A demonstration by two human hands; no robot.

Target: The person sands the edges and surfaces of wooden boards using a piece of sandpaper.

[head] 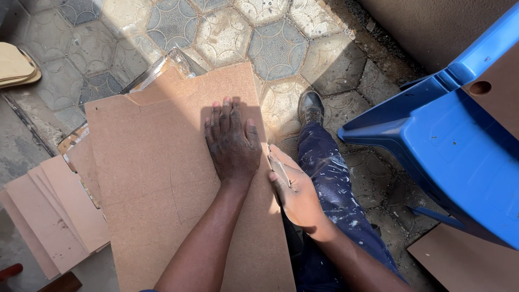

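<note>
At the far left edge, a stack of tan curved pieces (15, 66) lies on the patterned paving tiles (275, 46). Below it, a fan of pinkish-brown board offcuts (51, 216) spreads across the ground, partly tucked under a large sheet. That sheet, a wide fibreboard panel (151, 178), lies flat on the tiles and fills the middle of the view, its upper edge notched and half in sunlight.

The person's left hand (232, 143) rests palm down on the panel near its right edge, fingers straight and close together, holding nothing, only pressing flat on the board. Just beside it, at the panel's right edge, the right hand (294, 189) curls around a small pale object (279, 167), possibly a sanding block or a scrap of board; the view is too poor to tell which. The thumb lies against it and the fingers close from below.

Right of the hands, a leg in paint-spattered dark blue trousers (330, 178) stretches out, ending in a dark shoe (311, 108) on the tiles. Further right stands a blue plastic chair (459, 146), and a brown board (465, 262) lies at the lower right corner.
</note>
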